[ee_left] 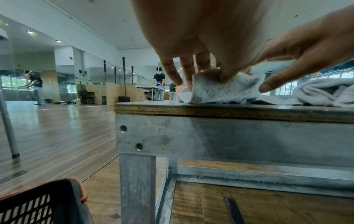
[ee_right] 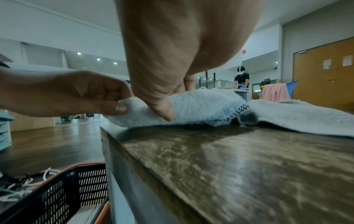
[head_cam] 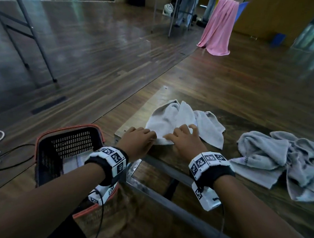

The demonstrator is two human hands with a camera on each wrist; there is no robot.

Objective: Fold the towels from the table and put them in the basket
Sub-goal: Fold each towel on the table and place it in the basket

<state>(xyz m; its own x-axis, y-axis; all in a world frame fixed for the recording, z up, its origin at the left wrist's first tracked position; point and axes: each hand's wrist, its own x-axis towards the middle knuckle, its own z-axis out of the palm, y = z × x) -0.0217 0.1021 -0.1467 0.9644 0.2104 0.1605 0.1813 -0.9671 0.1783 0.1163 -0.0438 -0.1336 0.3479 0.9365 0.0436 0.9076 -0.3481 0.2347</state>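
Surface: wooden table on a grey metal frame, standing on a glossy plank floor in a large hall.
Basket: black mesh basket with an orange rim, on the floor just beside the table's near-left corner, below the left forearm; something pale lies flat in its bottom (cannot tell whether it is a towel already folded).
Left hand: left hand at the near-left corner of the table, thumb and curled fingers pinching the near-left edge of the white towel; the right wrist view shows that pinch plainly.
Right hand: right hand just right of the left one, thumb and fingers pinched on the same near edge, the outer fingers lifted and spread.
White towel: rumpled, lying on the table beyond both hands, its near edge raised a little off the wood between the two grips.
Grey towels: loose heap of grey towels at the near-right of the table, apart from the white one, not yet folded.
Step in hand: by my judgement, the start of folding the white towel, both hands taking its near edge.
Next move calls for: drawing the hands apart to stretch the edge straight, then carrying it over to the far edge so the corners meet.
Far background: pink cloth draped over a stand, with other tables and people beyond it.
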